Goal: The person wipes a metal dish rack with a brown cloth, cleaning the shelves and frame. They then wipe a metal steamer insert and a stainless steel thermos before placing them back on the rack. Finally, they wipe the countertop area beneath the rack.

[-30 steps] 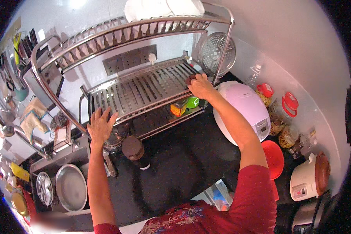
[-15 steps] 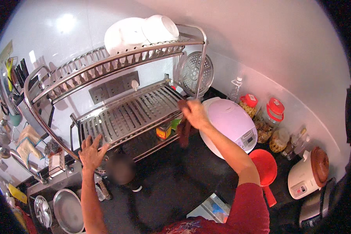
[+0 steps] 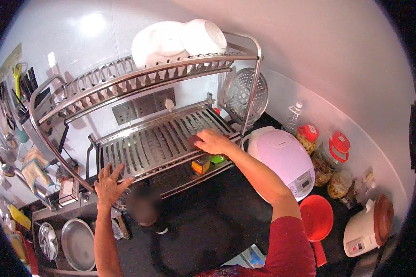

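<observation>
My left hand (image 3: 110,185) rests at the front left corner of the slotted steel shelf (image 3: 149,147) of a dish rack, fingers spread. Over the right part of that shelf, my right hand (image 3: 213,141) is closed on a dark reddish-brown cloth (image 3: 194,141). Most of the cloth is hidden beneath the hand. White bowls (image 3: 203,38) lie on the upper tier (image 3: 120,81). Below the shelf, a small yellow-and-red box (image 3: 200,165) stands beside a green item (image 3: 218,159).
To the right stand a lilac-and-white rice cooker (image 3: 284,161), a red strainer-shaped vessel (image 3: 317,217) with a handle, red-lidded jars (image 3: 340,145) and a cream cooker (image 3: 363,233). A round steel pan (image 3: 78,244) and a knife (image 3: 123,227) are at lower left.
My right hand has moved left from the shelf's right end onto its surface, bringing the cloth that hung down there. My left hand stays at the corner. The whole view has shifted slightly.
</observation>
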A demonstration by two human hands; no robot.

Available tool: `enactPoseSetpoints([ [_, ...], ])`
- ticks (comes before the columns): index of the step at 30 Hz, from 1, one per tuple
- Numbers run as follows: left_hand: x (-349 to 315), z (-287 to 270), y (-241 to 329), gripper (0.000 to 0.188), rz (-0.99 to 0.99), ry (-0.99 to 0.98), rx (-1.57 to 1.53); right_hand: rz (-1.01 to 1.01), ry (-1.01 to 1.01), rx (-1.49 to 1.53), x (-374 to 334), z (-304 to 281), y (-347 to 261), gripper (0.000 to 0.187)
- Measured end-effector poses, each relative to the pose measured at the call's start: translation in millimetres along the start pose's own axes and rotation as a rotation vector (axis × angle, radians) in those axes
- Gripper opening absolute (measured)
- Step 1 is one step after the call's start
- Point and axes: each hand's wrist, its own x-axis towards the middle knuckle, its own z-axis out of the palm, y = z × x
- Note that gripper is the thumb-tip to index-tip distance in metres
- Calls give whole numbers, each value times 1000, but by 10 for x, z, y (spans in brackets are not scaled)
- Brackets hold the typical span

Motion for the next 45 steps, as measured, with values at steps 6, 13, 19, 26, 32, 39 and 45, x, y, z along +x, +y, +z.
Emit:
enactPoseSetpoints([
  [6, 35, 24, 52, 66, 11, -18, 2, 172, 514, 40, 793, -7, 741, 29],
  [13, 4, -60, 77, 67, -11, -26, 24, 609, 195, -107, 1185, 306, 834, 57],
  [19, 17, -93, 142, 68, -28, -54, 8, 280, 314, -387, 1307, 776, 458, 24],
  [26, 21, -41, 70, 69, -50, -76, 3, 32, -39, -297, 768, 492, -1, 22],
  [32, 1, -42, 78, 63, -5, -9, 90, -191, -439, -301, 303, -41, -98, 27],
  [39, -11, -81, 43, 66, -41, -69, 29, -60, -213, 458, -328, -704, -41, 24],
  [45, 22, -11, 86, 67, -44, -72, 29, 609, 805, 589, -820, -1281, 927, 51],
])
